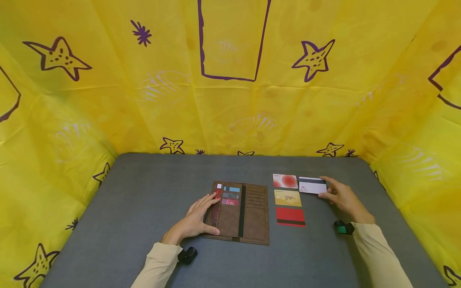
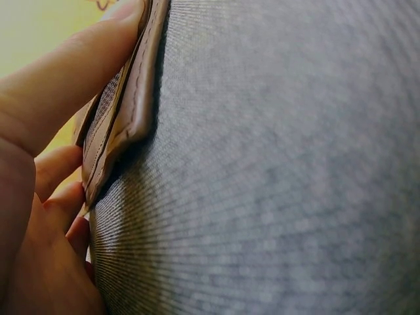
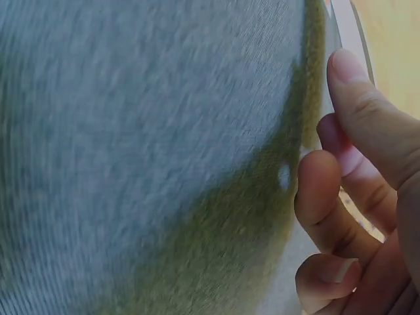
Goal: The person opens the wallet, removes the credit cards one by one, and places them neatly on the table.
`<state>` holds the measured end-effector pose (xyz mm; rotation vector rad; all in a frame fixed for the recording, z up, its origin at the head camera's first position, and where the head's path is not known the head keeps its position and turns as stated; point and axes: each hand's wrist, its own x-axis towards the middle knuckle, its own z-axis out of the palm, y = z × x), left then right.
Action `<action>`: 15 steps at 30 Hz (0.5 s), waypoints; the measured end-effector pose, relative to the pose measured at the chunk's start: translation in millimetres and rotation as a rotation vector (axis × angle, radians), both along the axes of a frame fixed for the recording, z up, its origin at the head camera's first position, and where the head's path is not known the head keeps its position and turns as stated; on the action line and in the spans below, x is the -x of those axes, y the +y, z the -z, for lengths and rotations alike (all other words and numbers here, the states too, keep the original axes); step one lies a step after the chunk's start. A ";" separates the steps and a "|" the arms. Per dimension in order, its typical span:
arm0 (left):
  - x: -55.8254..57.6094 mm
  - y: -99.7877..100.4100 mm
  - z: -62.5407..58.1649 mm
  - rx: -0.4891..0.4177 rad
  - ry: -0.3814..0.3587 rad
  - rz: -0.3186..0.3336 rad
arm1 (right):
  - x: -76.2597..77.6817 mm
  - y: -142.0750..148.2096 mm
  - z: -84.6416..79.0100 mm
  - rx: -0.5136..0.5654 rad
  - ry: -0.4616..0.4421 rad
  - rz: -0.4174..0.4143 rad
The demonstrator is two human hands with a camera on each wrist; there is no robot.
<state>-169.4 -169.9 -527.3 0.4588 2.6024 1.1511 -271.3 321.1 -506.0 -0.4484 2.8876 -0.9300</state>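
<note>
A brown wallet point(image 1: 256, 224) lies unfolded on the table, with several cards showing in its left-hand slots. My left hand point(image 1: 194, 218) rests across the wallet's left side, fingers spread and thumb near its lower edge. In the left wrist view the thumb point(image 2: 72, 79) lies over the wallet's stitched edge point(image 2: 139, 98). My right hand point(image 1: 343, 200) pinches the right edge of a white card with a dark stripe point(image 1: 311, 187) between thumb and fingers. From the right wrist, only a thin pale edge of that card shows beyond the thumb point(image 3: 351, 72).
Left of the white card, a column of cards lies flat: a white one with red circles point(image 1: 285, 181), a gold one point(image 1: 287, 198) and a red one with a dark stripe point(image 1: 290, 217). Yellow patterned cloth point(image 1: 230, 104) surrounds the grey table point(image 1: 144, 192) at the back and sides.
</note>
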 end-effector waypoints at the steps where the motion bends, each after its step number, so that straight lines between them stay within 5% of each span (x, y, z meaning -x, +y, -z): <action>1: -0.1 0.1 -0.1 0.001 -0.002 -0.001 | 0.3 1.7 1.1 -0.005 0.000 0.001; 15: 0.1 -0.8 -1.0 -0.012 -0.012 0.002 | 5.8 5.6 6.7 -0.125 0.053 -0.026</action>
